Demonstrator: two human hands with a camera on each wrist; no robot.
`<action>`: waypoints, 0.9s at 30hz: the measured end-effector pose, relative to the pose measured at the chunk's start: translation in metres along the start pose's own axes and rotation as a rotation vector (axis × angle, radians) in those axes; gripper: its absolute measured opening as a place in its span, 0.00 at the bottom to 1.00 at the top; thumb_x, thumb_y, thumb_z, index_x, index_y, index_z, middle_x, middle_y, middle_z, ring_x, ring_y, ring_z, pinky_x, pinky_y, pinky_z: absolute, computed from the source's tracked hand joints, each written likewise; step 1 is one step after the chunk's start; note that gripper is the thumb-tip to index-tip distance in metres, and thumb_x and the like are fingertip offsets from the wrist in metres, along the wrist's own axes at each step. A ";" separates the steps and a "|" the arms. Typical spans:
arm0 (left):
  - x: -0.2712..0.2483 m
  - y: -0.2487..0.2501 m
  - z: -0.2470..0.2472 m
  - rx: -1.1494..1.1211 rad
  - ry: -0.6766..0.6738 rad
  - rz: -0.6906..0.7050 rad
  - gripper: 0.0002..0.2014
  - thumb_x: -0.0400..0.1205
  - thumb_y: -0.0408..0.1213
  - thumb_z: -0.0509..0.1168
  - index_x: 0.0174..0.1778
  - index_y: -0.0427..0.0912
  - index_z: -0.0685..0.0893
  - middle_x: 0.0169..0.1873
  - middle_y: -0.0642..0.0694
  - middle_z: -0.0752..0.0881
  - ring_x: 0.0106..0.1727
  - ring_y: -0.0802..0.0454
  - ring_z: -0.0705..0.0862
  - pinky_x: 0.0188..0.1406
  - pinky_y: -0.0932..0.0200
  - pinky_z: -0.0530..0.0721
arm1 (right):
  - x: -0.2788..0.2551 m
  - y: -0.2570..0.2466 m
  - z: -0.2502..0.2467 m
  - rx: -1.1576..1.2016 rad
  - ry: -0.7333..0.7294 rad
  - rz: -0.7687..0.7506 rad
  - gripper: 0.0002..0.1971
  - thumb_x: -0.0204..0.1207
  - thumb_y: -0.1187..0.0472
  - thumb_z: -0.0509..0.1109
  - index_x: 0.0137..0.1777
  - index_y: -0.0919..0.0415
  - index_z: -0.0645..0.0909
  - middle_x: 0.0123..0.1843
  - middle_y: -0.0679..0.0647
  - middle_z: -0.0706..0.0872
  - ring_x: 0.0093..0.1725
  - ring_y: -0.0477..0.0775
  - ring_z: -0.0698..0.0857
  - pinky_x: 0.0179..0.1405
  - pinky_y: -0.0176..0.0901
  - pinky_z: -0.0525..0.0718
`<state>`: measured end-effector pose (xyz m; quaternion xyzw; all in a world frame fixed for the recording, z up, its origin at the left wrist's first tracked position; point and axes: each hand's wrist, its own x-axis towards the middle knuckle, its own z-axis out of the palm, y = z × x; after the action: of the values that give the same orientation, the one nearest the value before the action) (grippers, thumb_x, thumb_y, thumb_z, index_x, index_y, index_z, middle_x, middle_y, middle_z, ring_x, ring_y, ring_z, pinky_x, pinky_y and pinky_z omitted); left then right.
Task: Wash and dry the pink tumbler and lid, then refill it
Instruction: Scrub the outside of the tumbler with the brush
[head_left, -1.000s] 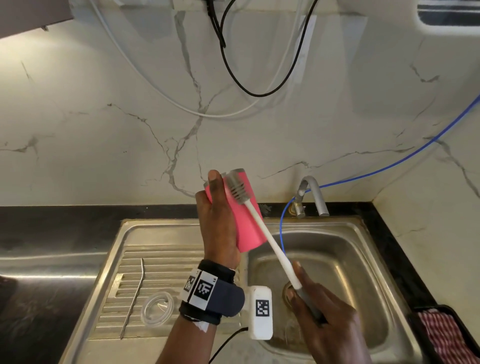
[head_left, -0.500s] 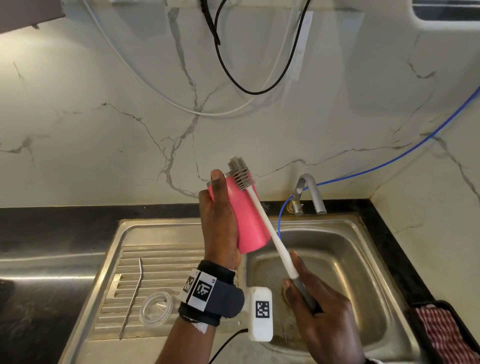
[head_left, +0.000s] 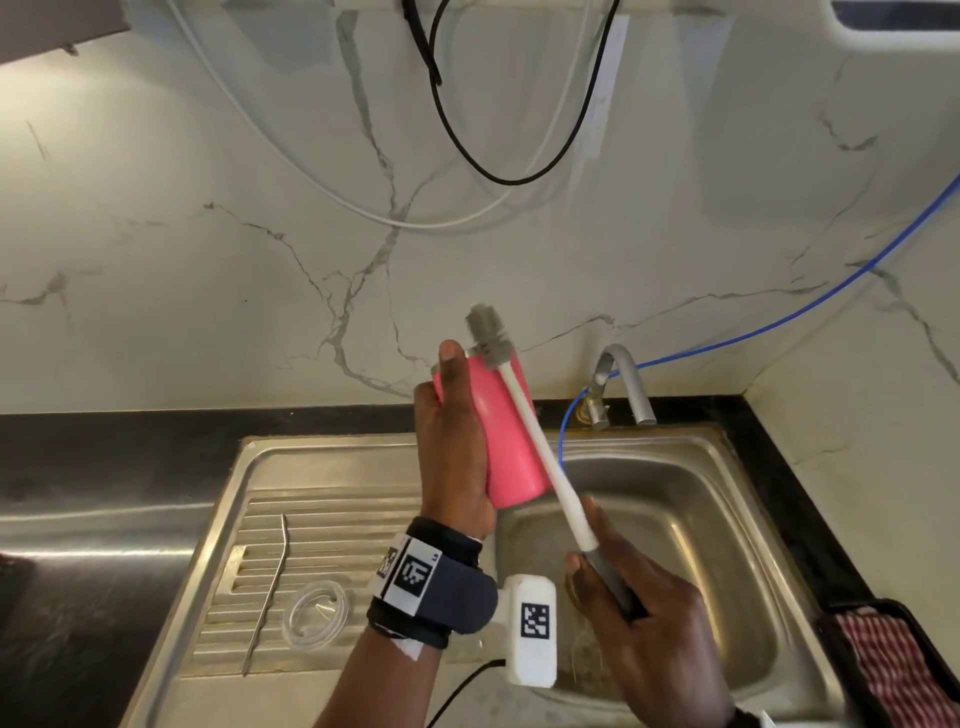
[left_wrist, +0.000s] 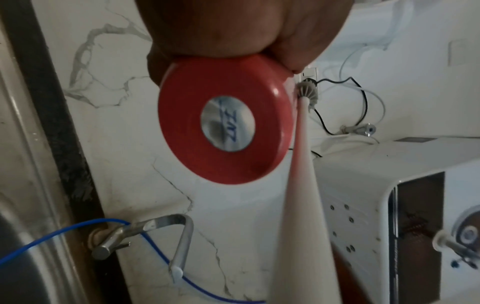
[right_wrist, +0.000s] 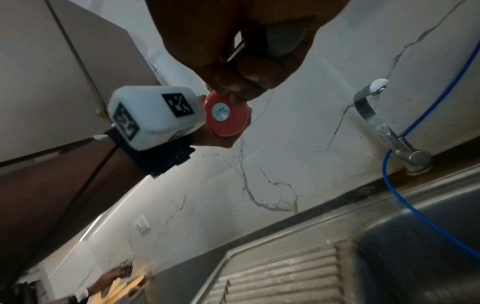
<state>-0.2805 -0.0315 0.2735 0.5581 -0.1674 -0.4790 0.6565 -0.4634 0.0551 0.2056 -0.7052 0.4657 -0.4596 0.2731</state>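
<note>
Head view: the left hand (head_left: 457, 441) is wrapped round the pink tumbler (head_left: 501, 431), held tilted above the near-left corner of the sink (head_left: 727, 519), mouth pointing up and away toward the wall; the right hand (head_left: 639, 618), lower and over the sink bowl, is closed about the dark grip of the bottle brush (head_left: 540, 452), whose white shaft runs up along the tumbler's side so that the grey bristle head stands at the rim, seemingly just outside the mouth. A clear lid (head_left: 316, 616) and a bent metal straw (head_left: 267, 587) lie on the draining board left of the sink; the tap (head_left: 621, 384) stands behind the bowl. Left wrist view: the tumbler's base (left_wrist: 226, 127), with a shiny round label, faces the camera; the fingers (left_wrist: 233, 30) clasp the wall above it, and the brush (left_wrist: 298, 185) passes beside it. Right wrist view: the fingers (right_wrist: 241, 61) curl on the brush grip; the tumbler (right_wrist: 226, 114) shows beyond, left of the tap (right_wrist: 384, 127). Handling, as judged: the tumbler is rigid, light when empty and probably slick when wet, so a full wrap at mid-wall suits it better than a fingertip pinch near the rim.
</note>
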 end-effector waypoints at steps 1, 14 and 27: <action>0.005 0.004 -0.004 -0.036 0.017 -0.005 0.46 0.68 0.86 0.64 0.70 0.52 0.81 0.61 0.34 0.90 0.56 0.33 0.94 0.56 0.24 0.93 | -0.008 0.003 -0.004 0.000 -0.025 0.015 0.32 0.76 0.60 0.83 0.76 0.31 0.81 0.41 0.38 0.89 0.31 0.36 0.83 0.37 0.24 0.80; 0.014 0.004 -0.010 -0.038 0.150 0.014 0.31 0.85 0.72 0.61 0.72 0.51 0.71 0.60 0.43 0.86 0.57 0.43 0.91 0.59 0.34 0.91 | -0.024 0.011 -0.006 -0.186 -0.079 -0.067 0.31 0.78 0.50 0.76 0.82 0.34 0.74 0.50 0.42 0.91 0.35 0.41 0.87 0.36 0.30 0.84; 0.030 0.017 -0.025 -0.088 0.200 0.056 0.30 0.86 0.73 0.59 0.70 0.53 0.69 0.60 0.42 0.86 0.56 0.41 0.92 0.52 0.38 0.94 | -0.031 0.011 -0.012 -0.197 -0.120 -0.046 0.28 0.79 0.46 0.71 0.79 0.33 0.77 0.46 0.38 0.87 0.27 0.41 0.80 0.31 0.27 0.81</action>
<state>-0.2395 -0.0433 0.2713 0.5689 -0.0955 -0.4092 0.7069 -0.4831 0.0795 0.1898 -0.7655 0.4749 -0.3746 0.2192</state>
